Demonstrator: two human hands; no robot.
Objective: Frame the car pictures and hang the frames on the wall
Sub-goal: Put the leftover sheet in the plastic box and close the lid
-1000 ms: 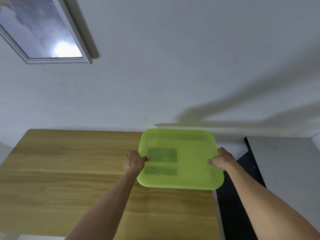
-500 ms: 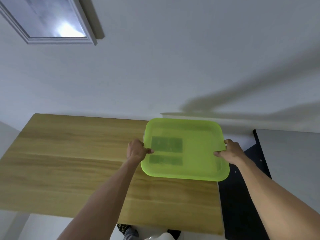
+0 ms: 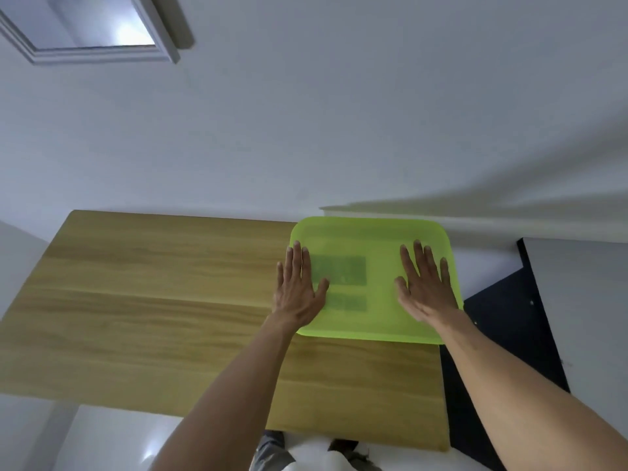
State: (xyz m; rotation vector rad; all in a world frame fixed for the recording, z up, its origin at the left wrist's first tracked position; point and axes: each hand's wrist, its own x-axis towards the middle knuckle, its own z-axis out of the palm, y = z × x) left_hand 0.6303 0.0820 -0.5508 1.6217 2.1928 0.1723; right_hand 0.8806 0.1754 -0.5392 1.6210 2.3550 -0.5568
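Nearest the camera: two bare forearms reach forward over the near edge of a wooden bench point(image 3: 163, 300). Below that edge, a bit of clothing and shoes show on a pale glossy floor point(image 3: 102, 436).

Left hand point(image 3: 299, 290): flat, palm down, fingers point(image 3: 297, 263) straight and close together, holding nothing. It lies on the left edge of a green translucent lid point(image 3: 377, 328), with the outer part of the hand over the wood.

Right hand point(image 3: 424, 287): flat, palm down, fingers straight and slightly spread, holding nothing. It lies on the right part of the lid.

The lid sits at the bench's far right corner, against the wall. Darker rectangular patches point(image 3: 343, 270) show through the plastic between the hands; what they are cannot be told.

Right of the bench: a dark panel point(image 3: 509, 321), then a grey surface point(image 3: 577, 283).

Far: white wall point(image 3: 339, 113). A picture frame point(image 3: 102, 54) with pale moulding hangs at upper left; only its lower right corner is in view, glass reflecting light. Its contents cannot be made out.
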